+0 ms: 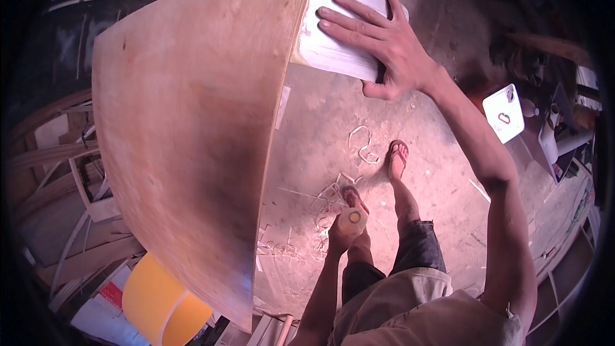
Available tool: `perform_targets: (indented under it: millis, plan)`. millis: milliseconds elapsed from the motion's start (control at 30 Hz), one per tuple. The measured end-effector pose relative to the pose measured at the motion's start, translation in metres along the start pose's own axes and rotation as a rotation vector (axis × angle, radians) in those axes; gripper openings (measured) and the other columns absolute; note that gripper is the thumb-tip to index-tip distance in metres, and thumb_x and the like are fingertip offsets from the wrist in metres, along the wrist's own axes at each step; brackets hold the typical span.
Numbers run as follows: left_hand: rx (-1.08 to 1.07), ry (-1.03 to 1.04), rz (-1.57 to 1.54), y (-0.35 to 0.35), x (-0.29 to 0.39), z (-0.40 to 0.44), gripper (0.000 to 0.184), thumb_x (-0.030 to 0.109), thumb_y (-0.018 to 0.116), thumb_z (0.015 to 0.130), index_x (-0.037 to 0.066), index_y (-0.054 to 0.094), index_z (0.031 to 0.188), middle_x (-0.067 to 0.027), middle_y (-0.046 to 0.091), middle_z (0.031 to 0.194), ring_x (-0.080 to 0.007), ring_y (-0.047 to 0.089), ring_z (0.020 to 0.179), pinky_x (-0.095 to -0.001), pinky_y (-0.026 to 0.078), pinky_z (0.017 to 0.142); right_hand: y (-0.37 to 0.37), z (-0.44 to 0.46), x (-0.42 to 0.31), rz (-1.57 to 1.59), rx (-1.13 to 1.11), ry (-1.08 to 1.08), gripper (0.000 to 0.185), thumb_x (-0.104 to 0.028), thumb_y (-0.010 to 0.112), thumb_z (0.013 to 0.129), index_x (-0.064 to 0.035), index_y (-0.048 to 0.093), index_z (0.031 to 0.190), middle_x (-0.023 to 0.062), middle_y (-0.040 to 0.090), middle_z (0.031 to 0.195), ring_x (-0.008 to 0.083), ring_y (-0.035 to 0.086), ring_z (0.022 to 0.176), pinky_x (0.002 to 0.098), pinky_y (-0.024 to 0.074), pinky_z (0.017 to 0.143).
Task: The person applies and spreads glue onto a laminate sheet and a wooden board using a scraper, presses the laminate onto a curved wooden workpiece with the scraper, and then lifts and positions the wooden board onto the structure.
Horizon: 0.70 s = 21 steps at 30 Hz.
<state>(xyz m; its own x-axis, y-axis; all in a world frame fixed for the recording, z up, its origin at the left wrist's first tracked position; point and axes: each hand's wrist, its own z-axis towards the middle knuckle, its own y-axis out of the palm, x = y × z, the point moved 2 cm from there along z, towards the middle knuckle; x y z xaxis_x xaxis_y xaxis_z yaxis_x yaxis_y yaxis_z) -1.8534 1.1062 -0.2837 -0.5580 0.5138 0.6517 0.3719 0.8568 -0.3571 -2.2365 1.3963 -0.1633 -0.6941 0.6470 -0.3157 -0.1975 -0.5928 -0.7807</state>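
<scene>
A large curved wooden panel [192, 122] fills the left and middle of the head view. At its upper right end is a white, flat-faced piece [314, 45]. My right hand [394, 45] lies on that white face with its fingers spread, thumb toward my body. Lower down, beside the panel's right edge, my left hand [339, 237] is closed around a yellowish object with a round end [354, 218]. The rest of that object is hidden beneath its end.
Thin curled strips [327, 198] lie on the concrete floor [307, 134] around my sandalled feet. A yellow curved sheet [154, 301] and wooden frames [83, 179] are at the lower left. A white device-like item [503, 114] and clutter are at the right.
</scene>
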Motion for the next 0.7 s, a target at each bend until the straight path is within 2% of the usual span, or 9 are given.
perform_targets:
  millis: [67,167,367,400,600,700]
  plan:
    - [0.007,-0.019,-0.007,-0.001,0.005,-0.002,0.072,0.015,0.087,0.06,0.004,0.054,0.122,-0.0134,0.063,0.115,-0.0245,0.062,0.105,-0.037,0.051,0.089,0.0,-0.004,0.0,-0.038,-0.033,-0.002,0.079,-0.065,0.036,0.076,-0.0225,0.042,0.142,-0.0034,0.042,0.147,0.0231,0.038,0.136,0.0599,0.0201,0.102]
    - [0.021,-0.023,-0.025,-0.004,0.006,-0.006,0.071,0.016,0.087,0.06,0.003,0.054,0.122,-0.0139,0.063,0.114,-0.0247,0.062,0.105,-0.0371,0.051,0.089,-0.006,-0.005,0.002,0.008,0.031,0.022,0.078,-0.062,0.037,0.076,-0.0224,0.042,0.142,-0.0035,0.041,0.147,0.0228,0.037,0.137,0.0616,0.0197,0.102]
    - [0.006,-0.027,0.024,-0.003,0.004,-0.003,0.071,0.017,0.087,0.061,0.002,0.053,0.122,-0.0151,0.063,0.114,-0.0254,0.062,0.106,-0.0373,0.05,0.089,-0.008,0.003,0.004,0.0,0.011,0.005,0.079,-0.069,0.033,0.078,-0.0235,0.042,0.142,-0.0033,0.041,0.147,0.0224,0.035,0.138,0.0662,0.0165,0.103]
    - [0.005,-0.026,0.021,-0.002,0.002,-0.003,0.071,0.017,0.087,0.062,0.002,0.053,0.122,-0.0152,0.063,0.114,-0.0255,0.062,0.106,-0.0374,0.05,0.089,-0.006,0.003,0.005,0.01,0.012,0.0,0.081,-0.074,0.029,0.079,-0.0241,0.041,0.142,-0.0034,0.041,0.147,0.0226,0.034,0.138,0.0662,0.0167,0.102]
    - [0.013,-0.007,0.016,0.002,0.0,-0.001,0.071,0.016,0.087,0.062,0.002,0.052,0.123,-0.015,0.063,0.114,-0.0259,0.062,0.105,-0.0375,0.05,0.089,-0.003,-0.001,0.008,-0.02,0.071,-0.034,0.083,-0.075,0.027,0.079,-0.0238,0.042,0.142,-0.0039,0.041,0.147,0.0226,0.035,0.137,0.0643,0.0171,0.103]
    - [0.028,0.002,0.016,0.003,0.005,-0.003,0.07,0.014,0.086,0.062,0.002,0.053,0.122,-0.0143,0.063,0.113,-0.0253,0.062,0.104,-0.0369,0.05,0.088,-0.006,0.0,0.005,-0.041,0.074,-0.084,0.081,-0.068,0.034,0.081,-0.0123,0.048,0.138,0.0042,0.047,0.143,0.0276,0.037,0.136,0.0573,0.0203,0.099]
